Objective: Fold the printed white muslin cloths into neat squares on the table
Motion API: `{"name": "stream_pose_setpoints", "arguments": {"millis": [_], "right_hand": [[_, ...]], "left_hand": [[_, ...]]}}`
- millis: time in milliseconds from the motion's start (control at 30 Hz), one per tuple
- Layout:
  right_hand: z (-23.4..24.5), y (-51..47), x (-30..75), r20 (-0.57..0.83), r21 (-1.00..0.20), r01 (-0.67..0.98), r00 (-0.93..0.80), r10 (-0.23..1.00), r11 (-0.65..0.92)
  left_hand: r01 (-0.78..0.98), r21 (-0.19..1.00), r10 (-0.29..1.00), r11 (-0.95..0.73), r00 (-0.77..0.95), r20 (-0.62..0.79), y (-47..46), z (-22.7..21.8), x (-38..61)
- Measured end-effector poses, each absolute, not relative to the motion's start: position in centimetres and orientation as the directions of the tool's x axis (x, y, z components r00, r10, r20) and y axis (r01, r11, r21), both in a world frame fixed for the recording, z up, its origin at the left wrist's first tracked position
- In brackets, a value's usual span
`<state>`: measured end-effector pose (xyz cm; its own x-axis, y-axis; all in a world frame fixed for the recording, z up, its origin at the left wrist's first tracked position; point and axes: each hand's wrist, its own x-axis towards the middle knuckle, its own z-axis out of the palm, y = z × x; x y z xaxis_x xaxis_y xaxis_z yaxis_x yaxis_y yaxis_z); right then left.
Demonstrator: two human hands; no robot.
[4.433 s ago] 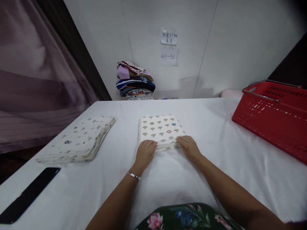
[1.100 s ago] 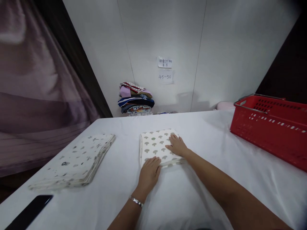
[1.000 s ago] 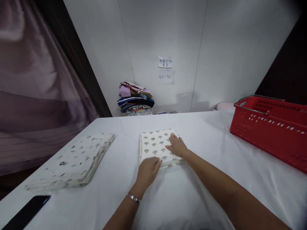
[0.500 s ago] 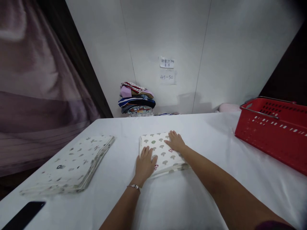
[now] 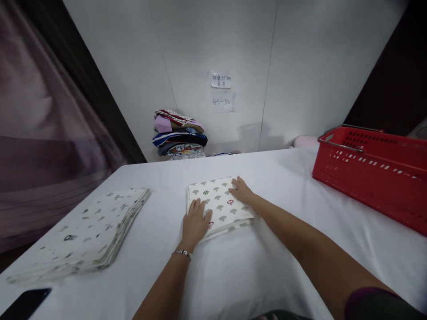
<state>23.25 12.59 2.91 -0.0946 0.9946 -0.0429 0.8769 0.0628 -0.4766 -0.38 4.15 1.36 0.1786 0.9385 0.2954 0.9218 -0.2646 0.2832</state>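
A folded white cloth with a mushroom print [image 5: 218, 204] lies flat on the white-covered table [image 5: 160, 235] in front of me. My left hand [image 5: 196, 222] rests with spread fingers on its near left part; a bracelet circles that wrist. On the far right corner of the cloth lies my right hand [image 5: 242, 190], its fingers stretched out. Neither hand grips anything. Further left is a thicker folded white cloth [image 5: 90, 231] with small dark and grey motifs, its layered edge facing right.
A red plastic basket [image 5: 367, 178] with metal handles stands at the right. Behind the table's far edge rises a stack of folded fabrics [image 5: 180, 138]. A dark phone-like object [image 5: 25, 304] lies at the near left. Paper signs [image 5: 222, 101] hang on the wall.
The view has shifted slightly, so everything sits a little further left. Both hands stay flat on the mushroom-print cloth, in nearly the same places.
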Motion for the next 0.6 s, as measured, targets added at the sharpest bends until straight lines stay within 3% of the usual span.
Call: {"name": "stream_pose_setpoints", "arguments": {"millis": [233, 433, 600], "right_hand": [[3.0, 9.6, 24.5, -0.073, -0.551, 0.832, 0.029, 0.997, -0.064], [3.1, 8.6, 25.9, -0.058, -0.625, 0.777, 0.052, 0.997, -0.077], [3.1, 8.7, 29.8, -0.020, -0.635, 0.770, 0.068, 0.997, -0.065]], "left_hand": [[0.922, 0.316, 0.965, -0.223, 0.161, 0.209, 4.2, 2.3, -0.2], [0.944, 0.309, 0.993, -0.116, 0.101, 0.064, 3.1, 3.8, 1.3], [0.906, 0.359, 0.973, -0.225, 0.231, 0.026, -0.3, 3.5, 4.1]]}}
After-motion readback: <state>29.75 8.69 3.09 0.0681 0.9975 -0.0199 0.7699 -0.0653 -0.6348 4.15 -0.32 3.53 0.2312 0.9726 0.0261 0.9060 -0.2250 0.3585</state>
